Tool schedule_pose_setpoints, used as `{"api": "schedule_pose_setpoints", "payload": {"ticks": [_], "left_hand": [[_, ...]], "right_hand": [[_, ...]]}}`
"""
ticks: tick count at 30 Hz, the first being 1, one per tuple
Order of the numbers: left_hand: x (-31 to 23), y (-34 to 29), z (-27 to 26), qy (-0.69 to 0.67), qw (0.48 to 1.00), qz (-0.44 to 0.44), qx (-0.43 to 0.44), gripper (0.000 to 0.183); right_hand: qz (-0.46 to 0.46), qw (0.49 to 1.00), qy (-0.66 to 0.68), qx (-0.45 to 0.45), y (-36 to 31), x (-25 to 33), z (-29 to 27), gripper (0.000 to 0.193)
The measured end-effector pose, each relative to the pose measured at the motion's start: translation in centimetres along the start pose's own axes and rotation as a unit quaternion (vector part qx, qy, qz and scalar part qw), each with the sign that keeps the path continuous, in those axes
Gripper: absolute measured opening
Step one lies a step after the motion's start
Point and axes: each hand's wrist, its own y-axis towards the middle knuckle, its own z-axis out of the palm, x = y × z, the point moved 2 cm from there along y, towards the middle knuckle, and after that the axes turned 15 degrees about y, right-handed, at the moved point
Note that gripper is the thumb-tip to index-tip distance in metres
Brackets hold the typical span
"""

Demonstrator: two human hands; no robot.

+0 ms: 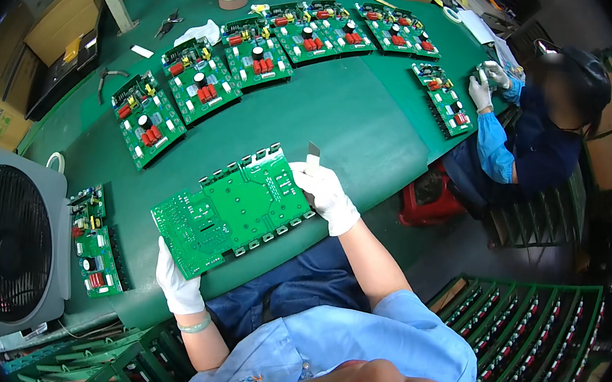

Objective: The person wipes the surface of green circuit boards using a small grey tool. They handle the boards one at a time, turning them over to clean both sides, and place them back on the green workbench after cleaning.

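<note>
A green circuit board (249,204) is held tilted above the near edge of the table, its flat soldered side up and metal-tabbed parts along both long edges. My left hand (178,286), in a white glove, grips its lower left corner, with the fingers partly hidden beneath. At the right end, my gloved right hand (326,197) closes on the board's edge. A thin flat grey blade (313,156) also sticks up from between the right hand's fingers. The nearest other board (148,121) stands beyond, component side up.
Several assembled boards (260,58) curve along the green table (330,104). Another board (97,247) lies beside a grey fan (6,241) at left. A gloved co-worker (528,132) handles a small part at right. Green racks (521,340) of boards stand lower right; pliers (109,81) lie far left.
</note>
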Motion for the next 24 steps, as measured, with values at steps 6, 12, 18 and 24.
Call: {"api": "schedule_pose_setpoints", "payload": {"ticks": [6,12,18,24], "left_hand": [[0.3,0.4,-0.1,-0.119,0.990,-0.077,-0.020,0.043],[0.4,0.6,-0.2,-0.148,0.983,-0.107,-0.023,0.045],[0.5,0.8,-0.1,-0.128,0.988,-0.087,-0.010,0.044],[0.3,0.5,-0.2,0.104,0.992,0.069,0.022,0.042]], "right_hand": [[0.001,1.000,0.022,0.010,-0.2,-0.7,-0.9,0.036],[-0.011,0.999,0.051,0.004,-0.3,-0.6,-0.3,0.036],[0.017,0.999,0.026,0.015,-0.2,-0.8,-1.3,0.038],[0.009,1.000,0.026,0.012,-0.5,-0.6,-1.0,0.037]]}}
